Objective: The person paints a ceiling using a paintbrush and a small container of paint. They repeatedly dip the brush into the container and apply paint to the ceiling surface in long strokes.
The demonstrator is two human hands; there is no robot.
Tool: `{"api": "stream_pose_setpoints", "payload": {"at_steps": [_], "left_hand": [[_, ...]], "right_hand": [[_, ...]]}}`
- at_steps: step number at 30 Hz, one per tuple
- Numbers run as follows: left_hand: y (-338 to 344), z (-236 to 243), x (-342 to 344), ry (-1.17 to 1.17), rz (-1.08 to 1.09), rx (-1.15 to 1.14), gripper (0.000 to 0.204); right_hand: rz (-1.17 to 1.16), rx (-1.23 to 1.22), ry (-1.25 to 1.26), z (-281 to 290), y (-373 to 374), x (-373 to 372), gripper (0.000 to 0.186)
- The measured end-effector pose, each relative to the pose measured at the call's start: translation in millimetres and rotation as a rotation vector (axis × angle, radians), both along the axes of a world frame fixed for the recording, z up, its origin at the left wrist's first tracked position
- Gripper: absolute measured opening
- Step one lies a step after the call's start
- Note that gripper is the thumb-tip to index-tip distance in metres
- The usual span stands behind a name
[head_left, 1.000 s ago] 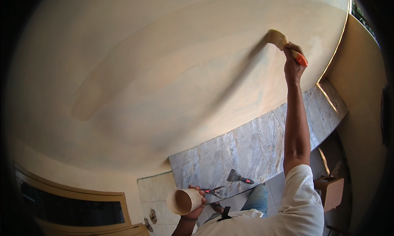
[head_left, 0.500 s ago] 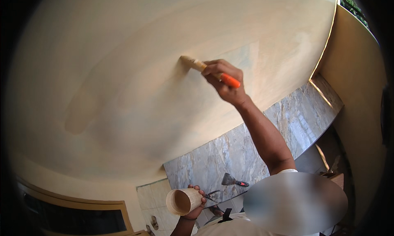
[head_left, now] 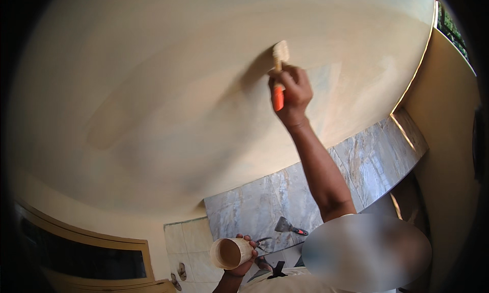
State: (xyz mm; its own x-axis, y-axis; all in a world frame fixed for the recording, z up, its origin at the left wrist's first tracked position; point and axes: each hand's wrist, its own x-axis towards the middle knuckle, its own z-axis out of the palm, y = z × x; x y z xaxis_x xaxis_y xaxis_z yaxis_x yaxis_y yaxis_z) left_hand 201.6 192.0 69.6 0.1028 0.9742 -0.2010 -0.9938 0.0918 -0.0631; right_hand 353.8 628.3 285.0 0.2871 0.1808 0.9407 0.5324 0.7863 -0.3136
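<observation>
My right hand (head_left: 294, 92) is closed round a paintbrush (head_left: 278, 97) with an orange handle end. The brush's pale bristles point up and meet the cream wall (head_left: 168, 84), or come very close to it. Low in the picture, my left hand (head_left: 248, 255) grips a whitish cup (head_left: 245, 253) from its right side. The cup is tilted so that its mouth faces me, and brownish-pink paint (head_left: 228, 255) shows inside. Patches of slightly different tone cover the wall around the brush.
Below the wall runs a grey marbled ledge (head_left: 254, 196). A scraper (head_left: 290, 226) with a black and red handle lies on it, close to a dark-handled tool (head_left: 263, 243). A wood-framed dark panel (head_left: 91, 257) is at lower left, beside pale tiles (head_left: 196, 237). Another wall (head_left: 448, 104) stands at right.
My right hand has moved the paintbrush up and to the right along the wall, turning it from slanting left to nearly upright. My left hand still holds the cup in about the same place.
</observation>
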Motion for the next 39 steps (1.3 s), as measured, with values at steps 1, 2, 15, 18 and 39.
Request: {"api": "stream_pose_setpoints", "payload": {"at_steps": [1,2,15,18,39], "left_hand": [[-2.9,0.8,-2.5,-0.003,0.01,0.009,0.058],[-4.6,4.3,-5.1,0.011,0.022,0.019,0.058],[-84.0,-8.1,-87.9,-0.006,0.1,0.059,0.057],[-108.3,-22.0,-108.2,0.007,0.115,0.005,0.056],[-162.0,-27.9,-186.2,-0.017,0.226,0.049,0.054]], "right_hand": [[0.096,-0.022,-0.079,4.0,-29.4,-36.4,0.027],[0.211,-0.027,-0.139,6.3,-52.8,-69.7,0.028],[0.404,-0.008,0.53,18.5,-39.5,-29.2,0.01],[0.128,-0.009,0.293,30.7,-64.1,-65.8,0.015],[0.115,-0.022,0.081,-16.1,-153.9,-215.6,0.018]]}}
